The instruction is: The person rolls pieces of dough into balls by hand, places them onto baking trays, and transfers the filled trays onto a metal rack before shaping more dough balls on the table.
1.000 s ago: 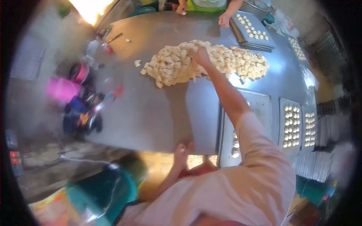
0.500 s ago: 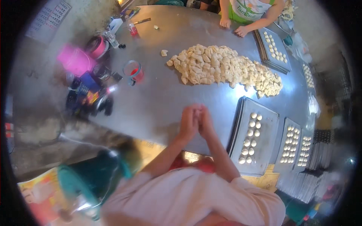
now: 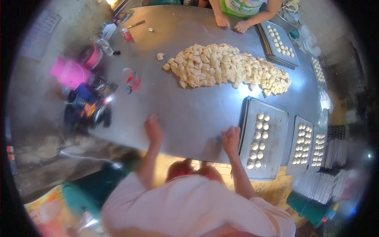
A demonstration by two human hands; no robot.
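While I stood at the near edge of the metal table, my two hands were well apart from each other above its near side. My left hand had its fingers bent downward, blurred enough that I could not tell how far they were curled or whether anything was under them. My right hand was curled too, knuckles up, just beside the left edge of a baking tray; its palm was hidden, so I could not tell if it had hold of a piece of dough.

On that tray, pale dough balls sat in two columns toward its left side. Ahead of my hands, in the middle of the table, lay the long heap of cut dough, broad on the left and narrower on the right, with one loose piece off its left end. Farther left stood a clear cup with something red inside. To the right, two more trays carried rows of balls. Across the table, another person's hands rested near a stack of trays, the top one bearing more balls.
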